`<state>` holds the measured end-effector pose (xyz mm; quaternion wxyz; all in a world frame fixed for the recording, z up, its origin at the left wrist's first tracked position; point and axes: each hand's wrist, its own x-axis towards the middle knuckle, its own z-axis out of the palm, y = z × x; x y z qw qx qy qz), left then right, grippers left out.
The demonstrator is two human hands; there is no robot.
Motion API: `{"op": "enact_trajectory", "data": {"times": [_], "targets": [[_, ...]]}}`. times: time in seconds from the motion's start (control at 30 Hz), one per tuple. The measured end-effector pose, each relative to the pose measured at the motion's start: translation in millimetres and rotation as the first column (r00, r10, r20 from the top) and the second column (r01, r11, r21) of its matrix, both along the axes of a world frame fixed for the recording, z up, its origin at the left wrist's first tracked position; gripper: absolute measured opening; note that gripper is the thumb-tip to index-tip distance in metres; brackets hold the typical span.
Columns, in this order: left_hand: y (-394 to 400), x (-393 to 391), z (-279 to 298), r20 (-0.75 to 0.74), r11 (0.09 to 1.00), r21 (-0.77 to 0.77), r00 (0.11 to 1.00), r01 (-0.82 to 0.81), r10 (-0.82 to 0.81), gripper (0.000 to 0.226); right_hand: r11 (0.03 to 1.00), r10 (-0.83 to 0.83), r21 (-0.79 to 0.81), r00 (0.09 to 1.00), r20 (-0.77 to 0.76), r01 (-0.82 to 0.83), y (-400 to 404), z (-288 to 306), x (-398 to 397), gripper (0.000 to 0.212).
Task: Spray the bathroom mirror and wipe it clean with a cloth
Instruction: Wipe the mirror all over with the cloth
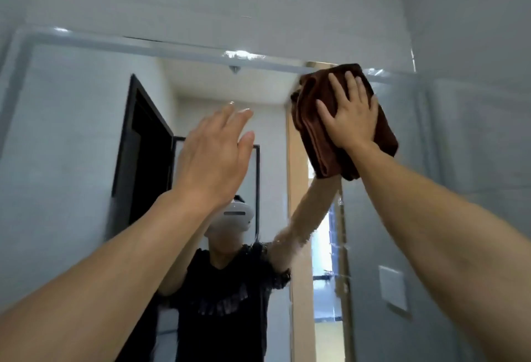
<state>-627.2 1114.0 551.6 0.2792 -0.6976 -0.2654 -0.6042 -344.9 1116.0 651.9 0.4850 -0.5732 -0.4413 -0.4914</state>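
Cloth [319, 143], brown and folded, lies flat under the right hand [352, 120], whose spread fingers press it to the mirror [71, 131] near the top right corner. Left hand [214, 154] is raised, open, empty.

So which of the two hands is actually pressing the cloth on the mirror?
The right hand, spread flat on the folded brown cloth near the mirror's top right corner. The left hand is raised, open and empty.
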Motion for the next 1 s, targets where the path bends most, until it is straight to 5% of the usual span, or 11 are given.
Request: {"op": "enact_trajectory", "data": {"times": [0.13, 0.33, 0.6, 0.77, 1.0], "targets": [[20.1, 22.2, 0.0, -0.064, 0.999, 0.025, 0.997, -0.033, 0.034, 0.048, 1.0, -0.009, -0.007, 0.985, -0.171, 0.008, -12.2, -9.3, 47.7, 0.072], [19.4, 11.2, 20.9, -0.089, 0.99, 0.026, 0.986, -0.136, 0.138, 0.057, 1.0, -0.029, -0.003, 0.975, -0.219, 0.029, 2.4, 8.8, 5.8, 0.077], [2.8, 24.8, 23.4, -0.008, 0.983, 0.112, 0.989, -0.149, 0.15, 0.042, 0.995, 0.05, -0.094, 0.978, 0.204, -0.031, 30.1, 11.0, -117.8, 0.076], [-2.1, 65.2, 25.2, -0.033, 0.98, 0.148, 0.99, -0.13, 0.137, 0.047, 0.998, 0.042, -0.061, 0.933, 0.357, -0.022, 21.0, 33.8, -60.5, 0.068], [2.1, 95.7, 22.4, -0.112, 0.982, 0.154, 0.986, -0.105, 0.123, 0.053, 0.999, -0.025, 0.024, 0.997, 0.067, 0.023, -15.1, 49.5, 79.3, 0.068]]}}
